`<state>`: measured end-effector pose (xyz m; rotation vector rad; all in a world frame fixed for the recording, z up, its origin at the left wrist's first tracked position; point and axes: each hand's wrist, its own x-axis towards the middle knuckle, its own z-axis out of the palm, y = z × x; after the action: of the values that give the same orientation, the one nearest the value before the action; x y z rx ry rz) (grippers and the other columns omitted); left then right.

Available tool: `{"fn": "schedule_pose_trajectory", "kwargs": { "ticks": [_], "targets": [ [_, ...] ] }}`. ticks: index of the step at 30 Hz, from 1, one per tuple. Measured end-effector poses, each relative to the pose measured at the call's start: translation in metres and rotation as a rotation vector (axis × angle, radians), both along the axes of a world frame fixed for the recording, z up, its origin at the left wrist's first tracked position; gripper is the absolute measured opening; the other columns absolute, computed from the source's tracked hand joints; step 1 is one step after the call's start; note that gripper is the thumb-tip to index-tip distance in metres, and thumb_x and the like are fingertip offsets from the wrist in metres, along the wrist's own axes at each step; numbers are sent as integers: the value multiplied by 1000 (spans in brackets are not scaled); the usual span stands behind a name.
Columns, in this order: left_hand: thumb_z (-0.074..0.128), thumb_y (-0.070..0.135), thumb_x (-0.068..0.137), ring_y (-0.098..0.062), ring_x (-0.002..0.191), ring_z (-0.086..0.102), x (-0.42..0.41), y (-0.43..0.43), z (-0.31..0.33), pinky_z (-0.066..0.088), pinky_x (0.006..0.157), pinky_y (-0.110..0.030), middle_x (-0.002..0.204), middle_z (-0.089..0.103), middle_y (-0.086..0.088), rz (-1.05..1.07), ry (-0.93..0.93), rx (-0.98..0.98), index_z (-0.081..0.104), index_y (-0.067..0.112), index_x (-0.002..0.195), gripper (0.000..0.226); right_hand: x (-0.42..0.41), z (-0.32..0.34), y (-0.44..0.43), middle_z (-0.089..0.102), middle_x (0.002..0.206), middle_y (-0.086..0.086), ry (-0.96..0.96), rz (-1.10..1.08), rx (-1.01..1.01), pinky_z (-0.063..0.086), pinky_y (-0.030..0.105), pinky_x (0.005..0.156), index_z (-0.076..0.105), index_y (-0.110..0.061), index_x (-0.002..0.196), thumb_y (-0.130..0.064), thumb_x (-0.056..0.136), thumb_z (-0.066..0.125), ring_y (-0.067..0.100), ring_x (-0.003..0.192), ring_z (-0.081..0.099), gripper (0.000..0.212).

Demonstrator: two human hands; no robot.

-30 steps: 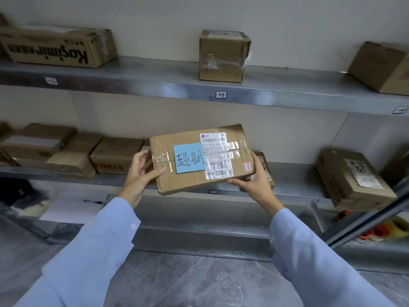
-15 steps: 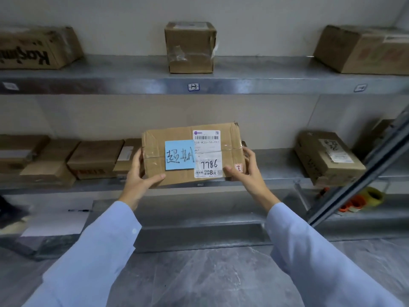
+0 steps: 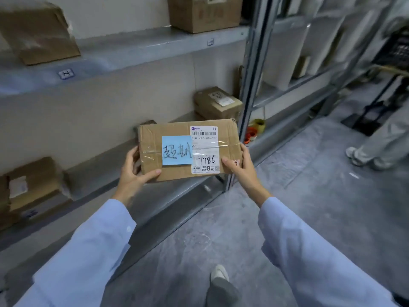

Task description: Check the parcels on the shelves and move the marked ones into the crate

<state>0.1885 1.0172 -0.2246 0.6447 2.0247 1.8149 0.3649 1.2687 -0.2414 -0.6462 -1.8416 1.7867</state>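
While half-curled, fingers (image 3: 151, 174) round parcel (image 3: 170, 130).

Brown cardboard parcel (image 3: 150, 138); blue note (image 3: 176, 142), black handwriting; white label (image 3: 204, 151); pale blue sleeves (image 3: 99, 240); grey floor (image 3: 309, 178), seemingly marbled.

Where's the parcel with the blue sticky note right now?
Centre of the head view, the parcel is held between the left hand and right hand, just left of the metal upright.
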Motion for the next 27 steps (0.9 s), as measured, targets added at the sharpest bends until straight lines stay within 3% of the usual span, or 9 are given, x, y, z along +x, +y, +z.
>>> {"fn": "schedule_pose_trajectory", "kwargs": {
  "ticks": [3, 5, 8, 11, 16, 19, 22, 24, 27],
  "targets": [
    [90, 25, 64, -16, 129, 45, 35, 44, -3, 43, 105, -37, 136, 45, 8, -173, -4, -19, 33, 40, 135, 93, 72, -6, 14, 62, 129, -12, -35, -153, -11, 53, 32, 90, 36, -31, 144, -46, 79, 76, 7, 117, 61, 78],
    [92, 30, 59, -15, 127, 46, 59, 73, -8, 43, 102, -32, 136, 46, 8, -283, -5, -25, 34, 39, 136, 97, 122, -10, 23, 63, 129, -10, -62, -244, -22, 52, 23, 78, 37, -32, 143, -47, 79, 75, 9, 114, 63, 76],
    [88, 31, 60, -16, 128, 45, 102, 118, -16, 41, 108, -44, 139, 46, 10, -428, -19, -40, 36, 42, 135, 91, 196, -12, 30, 62, 129, -10, -89, -401, -32, 49, 16, 69, 37, -35, 142, -38, 86, 73, 4, 105, 64, 67],
    [93, 34, 58, -16, 125, 49, 154, 163, -19, 44, 106, -46, 139, 48, 8, -582, -15, -63, 38, 41, 135, 95, 272, -15, 30, 60, 129, -9, -89, -569, -63, 47, 10, 64, 36, -33, 141, -27, 92, 69, -9, 89, 63, 60],
    [89, 41, 49, -12, 119, 56, 253, 233, -23, 49, 101, -41, 139, 52, 4, -841, -22, -67, 42, 43, 131, 94, 395, -19, 26, 50, 142, -9, -98, -818, -114, 53, 20, 70, 32, -40, 135, -30, 92, 68, 1, 104, 64, 57],
    [88, 39, 48, -6, 109, 58, 324, 268, -29, 52, 91, -34, 137, 52, 7, -961, -44, -89, 41, 39, 132, 96, 468, -26, 23, 48, 145, -5, -114, -947, -137, 55, 35, 91, 32, -41, 135, -34, 90, 70, 6, 113, 61, 60],
    [86, 42, 47, -6, 105, 60, 392, 301, -42, 53, 88, -34, 135, 54, 11, -1061, -70, -111, 42, 38, 133, 97, 537, -39, 25, 53, 137, -7, -163, -1061, -168, 51, 38, 100, 33, -39, 136, -35, 89, 71, 4, 113, 59, 61],
    [85, 45, 46, -5, 103, 61, 435, 322, -54, 53, 87, -31, 133, 55, 13, -1108, -77, -137, 43, 38, 134, 98, 580, -50, 30, 56, 129, -10, -180, -1093, -219, 53, 37, 97, 31, -41, 136, -36, 89, 70, 8, 112, 60, 62],
    [85, 47, 46, -6, 105, 61, 499, 352, -71, 53, 79, -23, 134, 55, 12, -1162, -90, -186, 43, 40, 134, 97, 642, -65, 44, 56, 115, -18, -189, -1131, -280, 58, 24, 74, 28, -37, 141, -27, 93, 65, 4, 101, 63, 61]
  ]
}}
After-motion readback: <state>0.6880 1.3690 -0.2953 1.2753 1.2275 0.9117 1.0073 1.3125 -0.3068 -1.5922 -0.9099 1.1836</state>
